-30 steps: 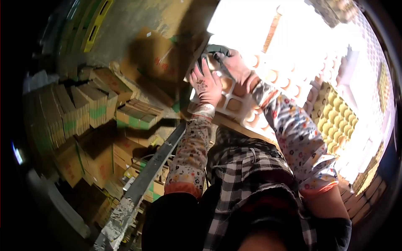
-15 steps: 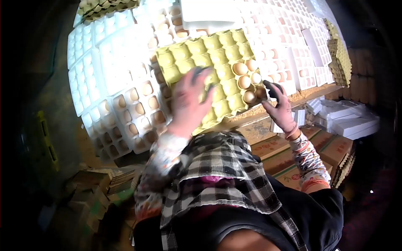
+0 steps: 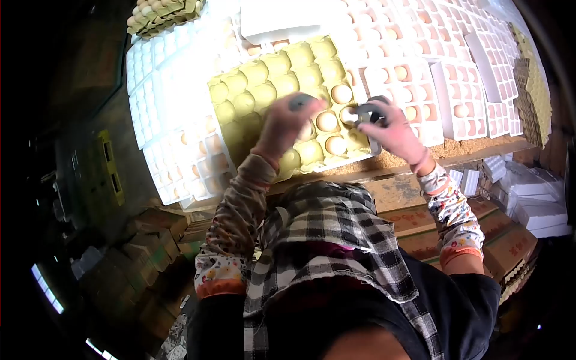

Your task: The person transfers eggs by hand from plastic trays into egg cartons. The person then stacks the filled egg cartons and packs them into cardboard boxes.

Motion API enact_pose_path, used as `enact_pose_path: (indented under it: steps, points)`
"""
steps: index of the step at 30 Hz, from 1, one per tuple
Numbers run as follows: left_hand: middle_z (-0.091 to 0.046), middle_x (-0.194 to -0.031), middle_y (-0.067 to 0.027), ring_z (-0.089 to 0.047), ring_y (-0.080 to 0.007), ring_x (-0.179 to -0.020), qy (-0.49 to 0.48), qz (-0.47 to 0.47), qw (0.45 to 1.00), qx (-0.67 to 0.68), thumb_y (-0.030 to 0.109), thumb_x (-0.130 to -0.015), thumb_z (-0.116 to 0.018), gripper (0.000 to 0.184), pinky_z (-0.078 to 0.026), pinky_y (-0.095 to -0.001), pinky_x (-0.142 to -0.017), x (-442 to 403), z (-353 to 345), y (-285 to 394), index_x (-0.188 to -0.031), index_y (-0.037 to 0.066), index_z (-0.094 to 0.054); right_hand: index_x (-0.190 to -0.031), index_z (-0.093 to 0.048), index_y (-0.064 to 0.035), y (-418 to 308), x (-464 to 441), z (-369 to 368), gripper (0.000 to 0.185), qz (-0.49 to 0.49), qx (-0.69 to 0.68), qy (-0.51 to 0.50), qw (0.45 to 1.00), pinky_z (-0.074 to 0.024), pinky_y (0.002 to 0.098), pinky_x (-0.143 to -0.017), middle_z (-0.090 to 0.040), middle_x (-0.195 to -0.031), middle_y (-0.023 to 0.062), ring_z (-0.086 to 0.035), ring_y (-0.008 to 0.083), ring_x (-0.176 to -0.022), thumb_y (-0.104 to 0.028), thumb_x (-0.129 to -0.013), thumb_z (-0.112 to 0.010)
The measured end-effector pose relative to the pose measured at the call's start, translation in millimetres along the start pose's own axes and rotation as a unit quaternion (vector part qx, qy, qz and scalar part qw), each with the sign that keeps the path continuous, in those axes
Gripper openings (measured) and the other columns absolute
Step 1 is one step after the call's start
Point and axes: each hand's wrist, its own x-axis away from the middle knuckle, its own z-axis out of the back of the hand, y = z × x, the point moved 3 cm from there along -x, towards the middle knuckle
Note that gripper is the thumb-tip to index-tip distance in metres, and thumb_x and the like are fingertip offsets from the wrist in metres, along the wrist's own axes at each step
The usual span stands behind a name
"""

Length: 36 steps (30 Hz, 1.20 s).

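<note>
Both hands wear pale gloves with dark fingertips. My left hand is over the yellow egg tray, its fingers bent and blurred beside a partly covered egg; whether it holds anything is unclear. At the tray's right side, my right hand has its thumb and fingers curled but apart, with the fingertips beside an egg in a cup. Other eggs sit in nearby cups, one of them lower down. Most cups farther left hold no eggs.
White trays with eggs surround the yellow tray. A white lid or box lies behind it. Stacked yellow trays stand at the right edge, others with eggs at the upper left. Cardboard boxes and plastic-wrapped white blocks are below right.
The view has swung right from the white tray to the yellow tray. Since half a second ago, both hands have come closer together over its right part, and the eggs there are arranged differently.
</note>
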Motion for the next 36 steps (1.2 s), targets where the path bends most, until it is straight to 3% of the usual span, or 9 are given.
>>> enact_pose_path:
  steps: [2,5,8,11,14,17,22,32,36]
  points:
    - [-0.062,-0.093,-0.0098,-0.062,-0.016,-0.082,0.039,-0.129,0.842,-0.523,0.029,-0.084,-0.069,0.038,-0.052,-0.028,-0.071,14.1,-33.7,11.8,-0.11,0.002,-0.063,-0.111,-0.063,-0.0025,-9.6,-9.9,-12.4,0.04,0.058,0.197,0.006,0.979,-0.0497,0.034,-0.074,-0.059,-0.103,0.0152,-0.061,0.0223,-0.085,-0.026,-0.08,-0.071]
    - [-0.06,-0.106,-0.011,-0.06,-0.013,-0.089,0.06,-0.155,0.87,-0.463,0.024,-0.085,-0.067,0.043,-0.052,-0.0273,-0.075,10.4,-25.2,2.6,-0.12,0.002,-0.058,-0.13,-0.052,-0.0069,-11.5,-36.6,0.0,0.058,0.02,0.082,0.008,0.996,-0.05,0.037,-0.084,-0.056,-0.115,0.0159,-0.061,0.0283,-0.094,-0.022,-0.078,-0.071]
    - [-0.058,-0.111,-0.0124,-0.06,-0.0128,-0.091,-0.042,-0.007,0.975,0.218,0.016,-0.083,-0.066,0.049,-0.052,-0.0265,-0.076,19.2,-9.7,-15.1,-0.127,0.0,-0.052,-0.135,-0.047,-0.0078,-6.0,-51.9,-11.5,0.058,0.124,0.217,-0.019,0.968,-0.0473,0.0394,-0.094,-0.054,-0.127,0.0141,-0.06,0.0304,-0.105,-0.021,-0.081,-0.066]
    - [-0.056,-0.112,-0.0103,-0.061,-0.0171,-0.093,-0.083,0.017,0.996,-0.011,0.012,-0.081,-0.063,0.043,-0.053,-0.0295,-0.078,33.4,-14.7,4.1,-0.122,0.001,-0.055,-0.134,-0.049,-0.0089,-7.0,-62.6,-13.5,0.051,0.158,0.27,-0.073,0.947,-0.0456,0.0419,-0.095,-0.058,-0.123,0.0114,-0.058,0.0295,-0.11,-0.018,-0.085,-0.06]
    - [-0.052,-0.132,-0.0063,-0.055,-0.0203,-0.106,-0.056,0.099,0.784,0.611,0.011,-0.084,-0.058,0.043,-0.044,-0.0327,-0.093,39.6,-40.5,-53.4,-0.126,0.011,-0.05,-0.134,-0.051,-0.0032,-7.2,-71.2,-9.5,0.045,-0.046,-0.005,-0.052,0.998,-0.048,0.0243,-0.066,-0.063,-0.1,0.006,-0.059,0.0092,-0.075,-0.017,-0.091,-0.059]
    - [-0.049,-0.13,-0.0134,-0.051,-0.0263,-0.112,-0.07,-0.034,0.979,0.189,0.031,-0.082,-0.063,0.041,-0.043,-0.0382,-0.094,65.5,-4.3,-27.3,-0.116,0.008,-0.058,-0.134,-0.05,-0.0022,2.6,-93.3,1.0,0.039,0.081,-0.166,0.039,0.982,-0.0467,0.0224,-0.066,-0.059,-0.107,0.0065,-0.054,0.0089,-0.076,-0.021,-0.101,-0.045]
    - [-0.061,-0.092,-0.0091,-0.058,-0.0236,-0.095,0.187,-0.18,0.937,-0.236,0.043,-0.071,-0.08,0.042,-0.044,-0.0379,-0.086,108.7,118.0,-28.9,-0.091,0.009,-0.068,-0.13,-0.051,-0.0011,-74.6,-126.9,-84.4,0.041,-0.12,-0.381,-0.025,0.916,-0.0462,0.0232,-0.06,-0.058,-0.091,0.0045,-0.054,0.0116,-0.07,-0.03,-0.103,-0.04]
    - [-0.069,-0.088,-0.0143,-0.068,-0.0225,-0.085,0.412,0.062,0.782,-0.464,0.024,-0.078,-0.077,0.042,-0.054,-0.0326,-0.074,135.9,441.3,-217.4,-0.11,0.001,-0.063,-0.123,-0.057,-0.0019,-207.0,-257.4,-475.2,0.034,-0.112,-0.286,-0.229,0.924,-0.0519,0.027,-0.074,-0.065,-0.102,0.0092,-0.064,0.0149,-0.089,-0.012,-0.091,-0.061]
    - [-0.059,-0.119,-0.0215,-0.059,-0.0312,-0.11,0.391,0.12,0.912,0.04,0.02,-0.084,-0.067,0.037,-0.049,-0.0392,-0.088,133.9,499.4,-175.7,-0.116,0.002,-0.064,-0.125,-0.057,-0.0017,-214.2,-323.2,-544.6,0.044,0.123,0.154,-0.232,0.952,-0.0483,0.04,-0.09,-0.062,-0.111,0.018,-0.061,0.0356,-0.101,-0.023,-0.087,-0.063]
